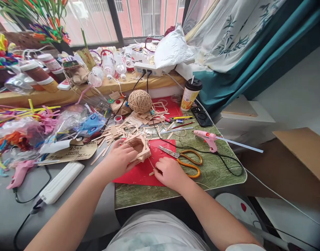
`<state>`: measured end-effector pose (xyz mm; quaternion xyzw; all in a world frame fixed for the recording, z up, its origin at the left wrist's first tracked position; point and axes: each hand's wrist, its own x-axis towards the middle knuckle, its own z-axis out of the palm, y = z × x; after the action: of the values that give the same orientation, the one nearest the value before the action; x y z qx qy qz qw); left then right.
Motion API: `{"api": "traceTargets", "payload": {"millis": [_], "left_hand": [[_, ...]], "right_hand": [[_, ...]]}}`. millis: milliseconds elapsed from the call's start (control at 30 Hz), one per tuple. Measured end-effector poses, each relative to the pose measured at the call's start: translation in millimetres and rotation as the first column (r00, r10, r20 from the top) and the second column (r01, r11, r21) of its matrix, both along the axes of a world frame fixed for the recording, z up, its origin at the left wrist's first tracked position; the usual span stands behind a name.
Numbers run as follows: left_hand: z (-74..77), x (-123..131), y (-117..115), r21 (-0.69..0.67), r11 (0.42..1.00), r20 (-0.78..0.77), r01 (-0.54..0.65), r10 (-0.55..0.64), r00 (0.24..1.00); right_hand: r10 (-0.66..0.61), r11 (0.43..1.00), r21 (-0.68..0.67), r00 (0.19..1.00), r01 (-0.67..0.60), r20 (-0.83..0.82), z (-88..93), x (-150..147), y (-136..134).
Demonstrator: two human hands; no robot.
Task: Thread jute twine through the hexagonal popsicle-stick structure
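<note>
Stick frame (137,148) on red sheet (139,176), mid-table. Left hand (120,158) gripping its near-left edge, fingers wrapped over, holding it steady. Right hand (169,172) just right of that, fingertips pinched on a short stick (151,173) lying on the sheet. By the look, handling one piece beside the held frame; calls for a still frame and a fine pinch. Outward: one pair of scissors (187,160) right, one ball of twine (139,101) far, glue gun (208,138) right, second glue gun (18,174) near left.

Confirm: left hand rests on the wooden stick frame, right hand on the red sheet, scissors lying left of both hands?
No: the head view shows the scissors lying right of both hands. Left hand on wooden stick frame, right hand on red sheet: correct.
</note>
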<state>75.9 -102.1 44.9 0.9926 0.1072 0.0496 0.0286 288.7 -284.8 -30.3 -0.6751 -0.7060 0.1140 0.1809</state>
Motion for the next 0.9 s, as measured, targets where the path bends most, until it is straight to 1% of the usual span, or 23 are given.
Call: {"api": "traceTargets", "payload": {"millis": [67, 133, 233, 300, 367, 433, 500, 567, 667, 733, 800, 900], "left_hand": [[-1.7, -2.1, 2.3, -0.015, 1.0, 0.012, 0.008, -0.008, 1.0], [-3.6, -3.2, 3.7, -0.022, 1.0, 0.032, 0.022, -0.021, 0.999], [-6.2, -3.7, 4.8, -0.024, 0.999, 0.067, 0.026, -0.025, 0.997], [-8.0, -4.0, 5.5, -0.032, 0.999, 0.082, 0.024, -0.021, 0.996], [-9.7, -4.3, 6.5, -0.05, 0.998, 0.087, 0.03, -0.025, 0.996], [-11.2, -4.6, 7.5, -0.074, 0.996, 0.084, 0.044, -0.038, 0.996], [-11.9, -4.7, 8.3, -0.092, 0.995, 0.079, 0.047, -0.039, 0.996], [-11.5, -4.7, 9.2, -0.101, 0.994, 0.068, 0.046, -0.04, 0.997], [-9.0, -4.4, 11.6, -0.116, 0.991, 0.047, 0.06, -0.055, 0.997], [-6.9, -4.4, 14.2, -0.12, 0.99, 0.047, 0.067, -0.062, 0.997], [-5.3, -4.8, 17.4, -0.113, 0.992, 0.06, 0.057, -0.05, 0.997], [-4.9, -7.2, 22.2, -0.094, 0.995, 0.089, 0.027, -0.018, 0.996]], "right_hand": [[0.003, 1.0, 0.015, 1.0, -0.003, -0.029, 4.9, 4.8, 1.5], [-0.013, 0.997, 0.069, 0.995, 0.02, -0.101, 13.0, 12.5, 7.2], [-0.043, 0.979, 0.179, 0.962, 0.094, -0.269, 30.6, 27.3, 25.9], [-0.054, 0.972, 0.197, 0.943, 0.125, -0.329, 43.2, 35.6, 43.4], [-0.06, 0.981, 0.157, 0.955, 0.11, -0.289, 53.7, 39.5, 61.6], [-0.032, 0.993, 0.105, 0.975, 0.057, -0.221, 59.6, 38.4, 77.0], [0.01, 0.997, 0.081, 0.977, 0.008, -0.212, 60.0, 34.2, 87.5], [0.021, 0.996, 0.089, 0.959, 0.004, -0.281, 55.5, 29.7, 92.4], [-0.016, 0.993, 0.098, 0.89, 0.068, -0.455, 45.6, 26.5, 92.5], [-0.044, 0.99, 0.086, 0.839, 0.108, -0.542, 40.1, 26.8, 90.7], [-0.054, 0.989, 0.082, 0.814, 0.123, -0.578, 36.2, 28.2, 89.3], [-0.063, 0.987, 0.081, 0.806, 0.137, -0.589, 32.4, 29.6, 87.6]]}}
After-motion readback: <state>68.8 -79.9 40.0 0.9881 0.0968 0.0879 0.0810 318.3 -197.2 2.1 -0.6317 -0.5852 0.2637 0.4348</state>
